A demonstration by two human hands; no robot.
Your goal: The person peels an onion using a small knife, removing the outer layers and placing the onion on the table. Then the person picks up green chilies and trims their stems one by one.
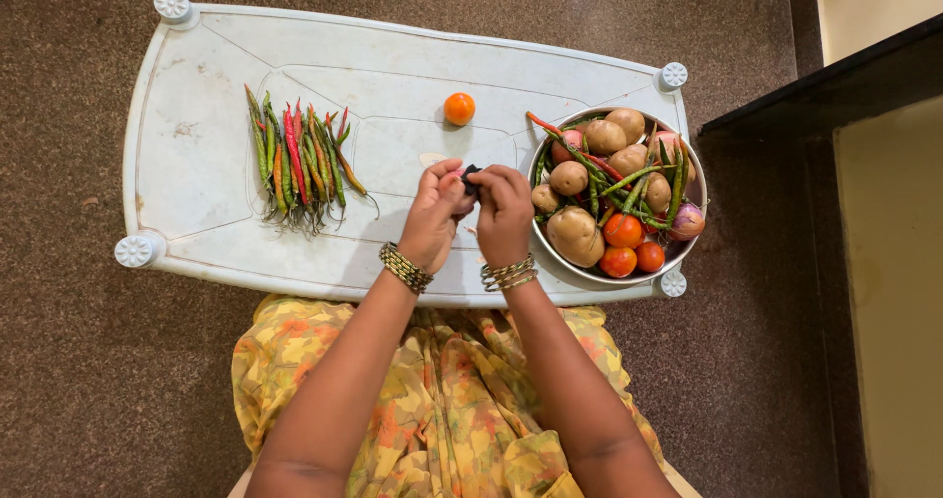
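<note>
1. Left hand (433,215) and right hand (504,213) are meeting above the white plastic surface (216,76), fingers pinching shut on a small dark object (471,176).
2. Round steel bowl (688,179) of vegetables is sitting just right of the hands; loose chillies (300,159) are lying left.

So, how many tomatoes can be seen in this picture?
4. One tomato lies alone on the white table. Three more, at and, sit in the metal bowl, at its near side. Others may be hidden under the potatoes.

Chillies (300,159) left on table (196,76), tomato (459,108) behind hands, bowl (550,246) of vegetables right.
</note>
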